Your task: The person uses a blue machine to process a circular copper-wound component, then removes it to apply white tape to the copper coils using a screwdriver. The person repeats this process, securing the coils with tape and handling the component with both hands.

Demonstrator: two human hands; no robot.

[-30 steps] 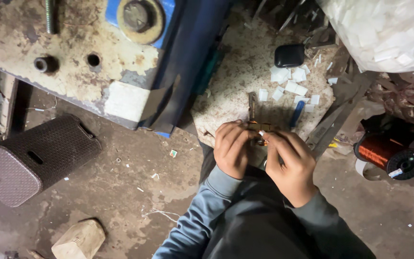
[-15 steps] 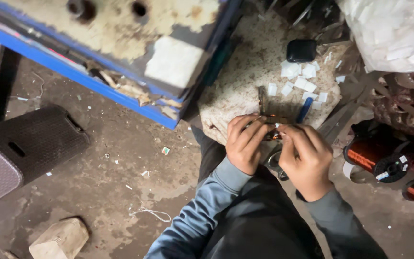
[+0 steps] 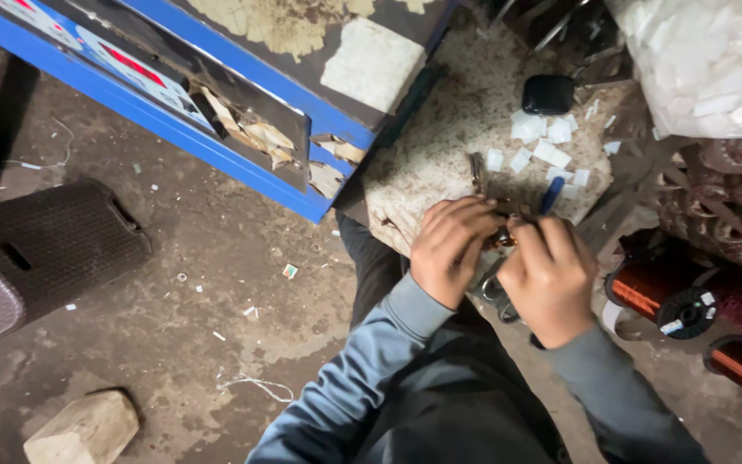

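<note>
Both the left hand (image 3: 450,249) and the right hand (image 3: 551,279) curl their fingers around a small coppery part (image 3: 501,239), pinched between them at the stone bench's (image 3: 440,163) near edge, mostly hidden.

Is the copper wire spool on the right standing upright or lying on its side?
Lying on its side: the copper wire spool shows its round black end toward the camera, its winding stretching sideways.

The scene is dimly and evenly lit, with no clear source seen. Soft shadow is cast under the blue machine (image 3: 216,129) and around the black stool (image 3: 45,249). The white bag (image 3: 706,60) is slightly overexposed. Slight motion blur is seen throughout.
</note>
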